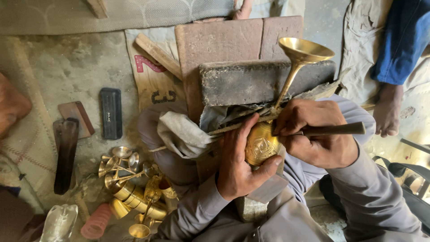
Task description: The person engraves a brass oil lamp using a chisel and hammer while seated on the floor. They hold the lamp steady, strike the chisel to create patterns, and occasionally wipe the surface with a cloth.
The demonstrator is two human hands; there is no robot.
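Left hand [239,163] cradles a brass goblet [264,141] against a stone block [251,80]; right hand [316,132], at three o'clock, grips a tool [333,130] on it.

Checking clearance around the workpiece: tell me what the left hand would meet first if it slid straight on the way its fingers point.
The left hand points up and away along the brass vessel. Straight on, its fingertips would probably first meet the thin rod and crumpled cloth, then the dark block; depth is unclear.
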